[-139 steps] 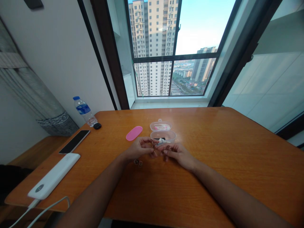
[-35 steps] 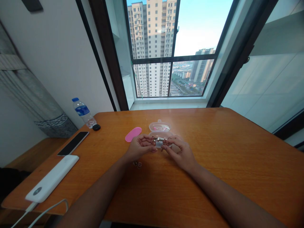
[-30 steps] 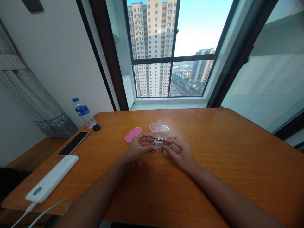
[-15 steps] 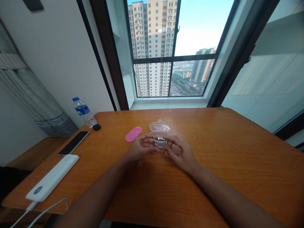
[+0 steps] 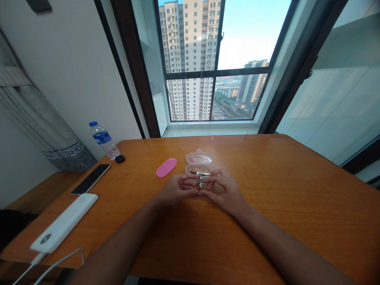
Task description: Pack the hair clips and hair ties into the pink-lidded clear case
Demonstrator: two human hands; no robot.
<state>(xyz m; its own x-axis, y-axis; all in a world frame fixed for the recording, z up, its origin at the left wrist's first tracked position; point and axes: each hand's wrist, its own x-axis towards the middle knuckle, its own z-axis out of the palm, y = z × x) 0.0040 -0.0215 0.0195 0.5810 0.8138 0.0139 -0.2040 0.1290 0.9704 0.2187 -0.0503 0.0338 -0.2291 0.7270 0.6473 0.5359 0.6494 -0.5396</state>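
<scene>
My left hand (image 5: 177,188) and my right hand (image 5: 225,189) meet above the table, each with its fingers pinched. Between their fingertips are small gold-toned metal rings (image 5: 201,184), and the fingers partly cover how they join. Just behind the hands lies an open clear plastic case (image 5: 188,169), its lid (image 5: 199,158) tipped back toward the window. Slim metal tools (image 5: 200,173) show in the case; their kind is hard to make out. A pink oval piece (image 5: 166,167) rests on the table to the left. Under my left wrist a small metal piece (image 5: 173,207) is mostly hidden.
The wooden table (image 5: 285,186) reaches to the window. Along its left side are a water bottle (image 5: 103,139), a small black round object (image 5: 120,158), a phone (image 5: 90,179) and a white power bank (image 5: 64,222) with a cable (image 5: 63,259).
My hands have come closer together, bringing the metal rings from apart to touching or overlapping between the fingertips. The rings now sit slightly lower, nearer me, and more of the case shows.
</scene>
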